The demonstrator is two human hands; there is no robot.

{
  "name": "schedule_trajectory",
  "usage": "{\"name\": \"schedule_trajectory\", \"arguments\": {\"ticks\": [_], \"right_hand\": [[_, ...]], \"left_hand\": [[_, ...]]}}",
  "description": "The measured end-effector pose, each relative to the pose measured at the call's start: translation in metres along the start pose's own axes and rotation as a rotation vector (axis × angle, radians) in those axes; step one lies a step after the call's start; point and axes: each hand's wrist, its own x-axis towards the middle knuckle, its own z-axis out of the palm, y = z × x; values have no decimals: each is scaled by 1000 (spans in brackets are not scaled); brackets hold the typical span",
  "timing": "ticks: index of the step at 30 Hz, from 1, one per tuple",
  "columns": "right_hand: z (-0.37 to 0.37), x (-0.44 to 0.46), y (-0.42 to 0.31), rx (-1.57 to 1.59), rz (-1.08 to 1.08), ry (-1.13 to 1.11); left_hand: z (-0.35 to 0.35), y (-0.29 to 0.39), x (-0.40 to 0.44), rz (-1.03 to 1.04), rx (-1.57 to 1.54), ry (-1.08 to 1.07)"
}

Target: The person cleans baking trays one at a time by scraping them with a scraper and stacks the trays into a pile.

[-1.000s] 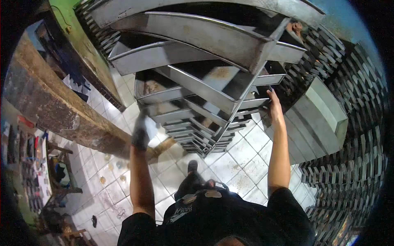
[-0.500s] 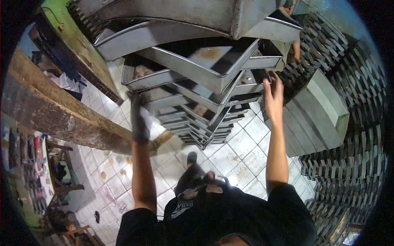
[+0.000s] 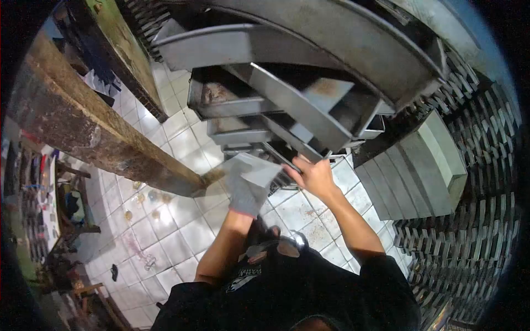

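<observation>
A tall stack of grey metal baking pans (image 3: 301, 102), set at crossing angles, rises in front of me. My right hand (image 3: 314, 176), bare, has its fingers wrapped round the edge of a lower pan (image 3: 295, 138) in this stack. My left hand (image 3: 247, 190), in a grey knitted glove, is low at the stack's near side, against a pale, flat panel (image 3: 255, 168) smeared by motion. Whether the panel is a pan's side I cannot tell, and the gloved fingers are blurred. Some upper pans show brownish stains inside.
On the right stands a nested row of large metal pans (image 3: 414, 171), before a wall of densely stacked pans (image 3: 464, 243). A worn, thick ledge (image 3: 105, 132) runs along the left. Beneath me lies a white tiled floor (image 3: 171, 220). A cluttered table (image 3: 52, 204) is far left.
Both hands have come inward and nearer my body, from the stack's sides to its near corner. My right hand has closed on a pan. The upper pans appear shifted and turned; the other person is out of sight.
</observation>
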Motion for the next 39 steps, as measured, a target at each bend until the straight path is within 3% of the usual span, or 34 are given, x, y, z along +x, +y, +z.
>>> {"name": "schedule_trajectory", "arguments": {"ticks": [1, 3, 4, 6, 11, 15, 17, 18, 20, 21, 23, 26, 27, 28, 29, 31, 33, 34, 35, 37, 39], "right_hand": [[2, 3, 0, -5, -11, 44], [-6, 10, -1, -13, -89, 89], [-9, 13, -1, -20, -89, 95], [-14, 15, 2, -13, -149, 130], [-11, 10, 5, -14, -87, 70], [-26, 3, 2, 3, -41, 8], [-50, -2, -1, 127, -149, 221], [-54, -15, 10, 130, -129, 322], [-65, -31, 36, 127, -46, 515], [-68, -35, 40, 127, 25, 596], [-75, -15, 23, 334, 172, 793], [-73, 27, 38, 214, 34, 982], [-76, 41, 45, 97, -42, 1097], [-83, 46, 63, -45, 51, 1151], [-92, 45, 88, -187, 147, 1206], [-103, 40, 127, 64, 427, 1398], [-101, 35, 162, 367, 496, 1212], [-79, 27, 204, 833, 520, 1143], [-83, 23, 195, 999, 730, 1034], [-103, 30, 160, 1029, 774, 937], [-99, 45, 142, 688, 899, 907]], "left_hand": [[7, 7, -2, -109, -175, 39], [-1, 4, 10, -120, -185, -1], [-3, 2, 15, 112, 260, -102], [-3, 12, 21, -89, -235, -118], [2, 20, 20, -125, -225, -109], [-35, 31, 27, -117, -161, -129], [-36, 54, 3, -44, -21, -151], [-27, 72, -21, 17, 93, -141], [-56, 87, -1, 13, 22, -109], [-70, 90, 7, 307, 442, -110], [-31, 93, 7, 481, 545, 6], [19, 88, 7, 732, 645, 70], [16, 87, 15, 571, 596, 19], [13, 85, 21, 409, 546, -31], [10, 87, 27, 409, 550, -46], [-1, 96, 44, 273, 533, -48], [-16, 96, 62, 325, 558, -92], [-5, 100, 57, 335, 532, -136], [4, 101, 55, 344, 505, -182], [11, 108, 63, 291, 464, -195], [11, 116, 70, 216, 432, -195]]}}
